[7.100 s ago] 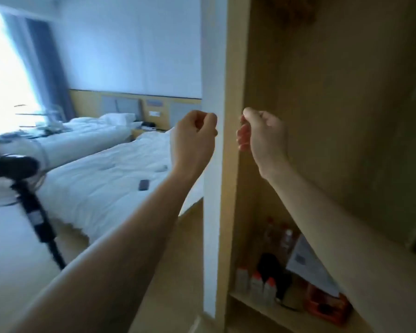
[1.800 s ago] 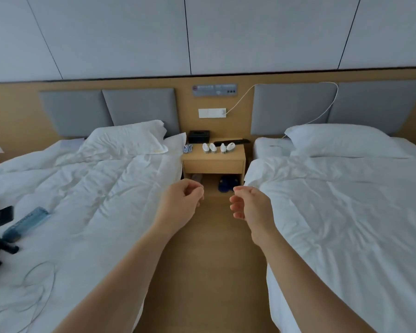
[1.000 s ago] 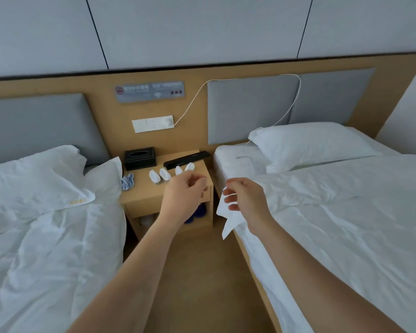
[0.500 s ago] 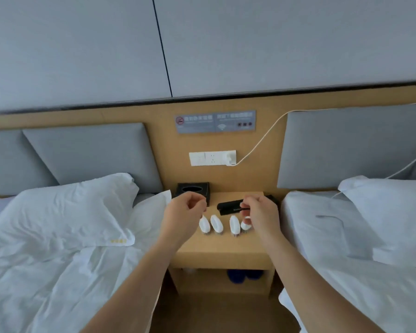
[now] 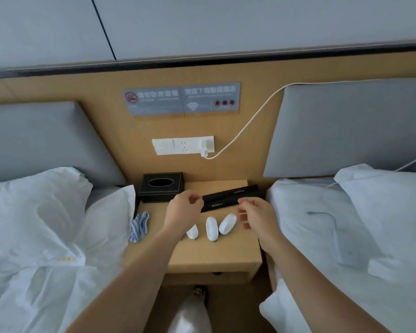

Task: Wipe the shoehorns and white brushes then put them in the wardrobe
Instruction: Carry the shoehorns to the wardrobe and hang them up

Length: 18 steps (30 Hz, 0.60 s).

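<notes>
My left hand (image 5: 183,210) hovers over the nightstand (image 5: 214,257), its fingers curled in on nothing I can see. My right hand (image 5: 256,216) hangs beside it, loosely bent and empty, thumb and forefinger close to the black shoehorns (image 5: 233,197); I cannot tell if they touch. The two shoehorns lie side by side at the back of the nightstand, with the white brushes (image 5: 211,228) in a row in front, one partly hidden under my left wrist. I judge this the very start, with no wiping begun. Next I need the blue striped cloth (image 5: 139,227) at the left edge, then one shoehorn lifted.
</notes>
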### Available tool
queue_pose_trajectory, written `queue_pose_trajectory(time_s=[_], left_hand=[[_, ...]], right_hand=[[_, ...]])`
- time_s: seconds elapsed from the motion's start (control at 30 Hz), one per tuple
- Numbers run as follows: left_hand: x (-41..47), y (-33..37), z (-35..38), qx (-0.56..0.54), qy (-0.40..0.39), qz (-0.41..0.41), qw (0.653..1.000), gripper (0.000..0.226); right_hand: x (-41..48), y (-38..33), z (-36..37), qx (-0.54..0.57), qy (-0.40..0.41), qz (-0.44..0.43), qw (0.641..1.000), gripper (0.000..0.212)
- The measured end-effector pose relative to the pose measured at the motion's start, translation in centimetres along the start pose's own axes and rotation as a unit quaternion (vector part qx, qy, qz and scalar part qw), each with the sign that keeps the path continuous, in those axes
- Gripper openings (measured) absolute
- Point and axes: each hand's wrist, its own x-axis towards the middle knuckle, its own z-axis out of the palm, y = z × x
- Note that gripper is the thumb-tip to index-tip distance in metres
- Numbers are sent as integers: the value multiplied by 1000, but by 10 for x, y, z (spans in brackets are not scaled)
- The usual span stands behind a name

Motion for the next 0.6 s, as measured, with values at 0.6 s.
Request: queue_pose_trajectory(time_s=[0.6], left_hand=[[300,-124,127,322,-260,9,910,58]], right_hand=[[211,60,89,184,75,241,950,12]])
